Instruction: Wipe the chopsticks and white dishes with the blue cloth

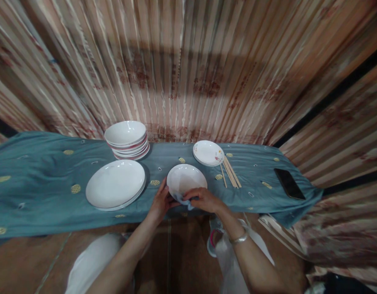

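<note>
A white bowl is at the front edge of the cloth-covered table, in the middle of the head view. My left hand grips its left side, with the fingers wrapped round the rim and underside. Pinched in my right hand is a light blue cloth, which lies over the near rim and touches the bowl's inside. The tips of some fingers are hidden by the bowl and the cloth. Left of the bowl lies a stack of large white plates.
Stacked white bowls with red bands stand at the back left. Small floral plates lie behind the bowl on the right, beside several wooden chopsticks. A black phone rests near the right end of the teal tablecloth. A curtain hangs behind.
</note>
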Motion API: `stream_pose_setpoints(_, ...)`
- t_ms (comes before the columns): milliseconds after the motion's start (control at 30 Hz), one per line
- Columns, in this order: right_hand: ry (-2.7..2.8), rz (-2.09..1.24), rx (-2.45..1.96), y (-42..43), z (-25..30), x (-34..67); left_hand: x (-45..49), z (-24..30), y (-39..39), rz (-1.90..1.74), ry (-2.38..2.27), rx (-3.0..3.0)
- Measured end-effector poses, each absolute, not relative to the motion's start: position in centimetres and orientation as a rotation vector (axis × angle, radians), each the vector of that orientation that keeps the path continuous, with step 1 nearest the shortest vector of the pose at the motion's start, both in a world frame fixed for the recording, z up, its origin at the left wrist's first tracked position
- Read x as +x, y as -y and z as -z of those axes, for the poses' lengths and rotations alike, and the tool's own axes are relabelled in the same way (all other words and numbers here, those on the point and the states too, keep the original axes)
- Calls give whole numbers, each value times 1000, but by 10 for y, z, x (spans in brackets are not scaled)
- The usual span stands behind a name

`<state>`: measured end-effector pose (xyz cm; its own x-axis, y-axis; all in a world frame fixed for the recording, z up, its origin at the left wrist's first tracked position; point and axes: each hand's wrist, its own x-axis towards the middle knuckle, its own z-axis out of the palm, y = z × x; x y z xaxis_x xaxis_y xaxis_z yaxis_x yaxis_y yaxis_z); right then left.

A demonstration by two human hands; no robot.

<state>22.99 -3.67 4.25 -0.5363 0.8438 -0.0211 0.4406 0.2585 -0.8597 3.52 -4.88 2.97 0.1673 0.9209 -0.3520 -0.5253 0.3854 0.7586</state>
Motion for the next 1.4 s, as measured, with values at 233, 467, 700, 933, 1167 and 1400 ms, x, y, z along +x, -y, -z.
stream_pose_setpoints(233,2250,-857,-1388,35,-47,248,35,-30,48,-1113,-889,510)
stream_pose_setpoints(467,2304,-503,-1682,25,-42,250,35,-29,48,-1108,-887,498)
stream_pose_setpoints(700,2238,-190,-1684,11,-29,240,35,-29,48,-1110,-885,499)
stream_pose_setpoints(933,2250,-254,-1582,2,-27,223,36,-30,49,-1122,-873,484)
stream_pose_setpoints(1167,2269,-368,-1454,-3,-21,213,36,-28,49,-1114,-892,464)
stream_pose_setpoints(1400,2307,-523,-1264,2,-25,199,37,-30,50,-1118,-903,495)
